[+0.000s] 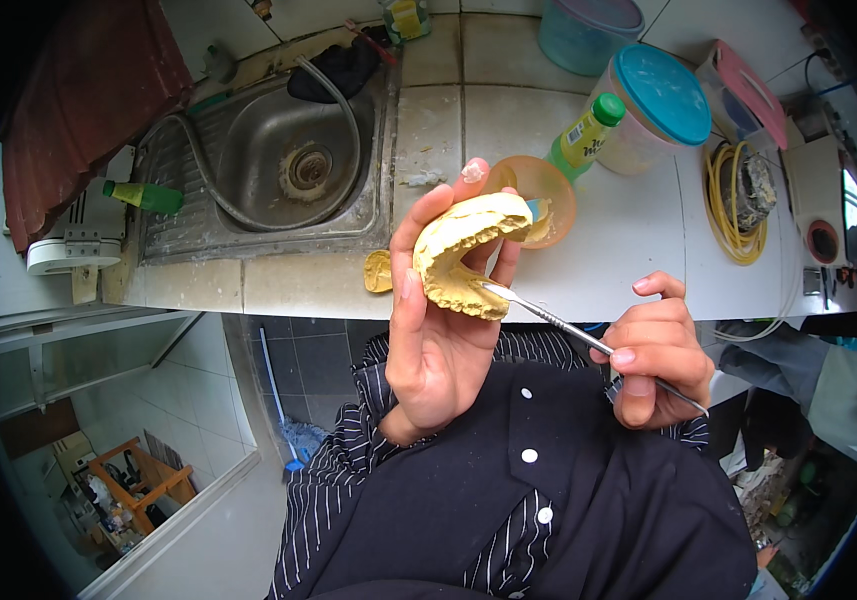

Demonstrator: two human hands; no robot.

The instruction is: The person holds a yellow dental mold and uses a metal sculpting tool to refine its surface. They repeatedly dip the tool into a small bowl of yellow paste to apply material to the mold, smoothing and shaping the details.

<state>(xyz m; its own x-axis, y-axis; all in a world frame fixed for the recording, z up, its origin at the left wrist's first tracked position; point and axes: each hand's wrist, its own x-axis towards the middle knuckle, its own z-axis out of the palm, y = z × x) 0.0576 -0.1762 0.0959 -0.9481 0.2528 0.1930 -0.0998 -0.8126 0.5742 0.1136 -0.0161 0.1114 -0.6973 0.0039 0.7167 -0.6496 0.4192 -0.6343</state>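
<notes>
My left hand holds up a yellow plaster dental cast, a curved arch with a row of tooth shapes along its edge. The fingers wrap round its back and left side, and a pale smear sits on one fingertip. In my right hand is a thin metal dental carver, pinched between thumb and fingers. Its flat tip touches the inner side of the cast near the lower teeth. Behind the cast stands an orange bowl, partly hidden. A smaller yellow plaster piece lies on the counter edge left of my hand.
A steel sink with a grey hose lies at the left, a green bottle beside it. Right of the bowl stand a green-capped bottle, a blue-lidded tub and a coiled yellow hose. Another person is at far right.
</notes>
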